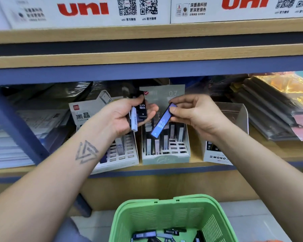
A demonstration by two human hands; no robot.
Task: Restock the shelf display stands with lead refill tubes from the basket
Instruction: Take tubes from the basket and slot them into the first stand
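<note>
My left hand [122, 114] grips several lead refill tubes, a dark one marked HB 0.5 [142, 109] and a white one [133, 120]. My right hand [191, 110] pinches the upper end of a blue HB 0.5 tube [162, 122], which tilts down over the pale green 0.7 display stand [165, 158]. A white display stand [119, 159] with slotted rows stands to its left, partly behind my left forearm. The green basket [173, 213] sits below, with several dark and grey tubes [145, 234] at its bottom.
A white MONO display box [219, 157] stands right of the green stand. Stacked folders [269, 109] lie at the right, paper stacks [5, 145] at the left. A blue shelf post [16, 128] slants at the left. Uni boxes [84, 11] fill the shelf above.
</note>
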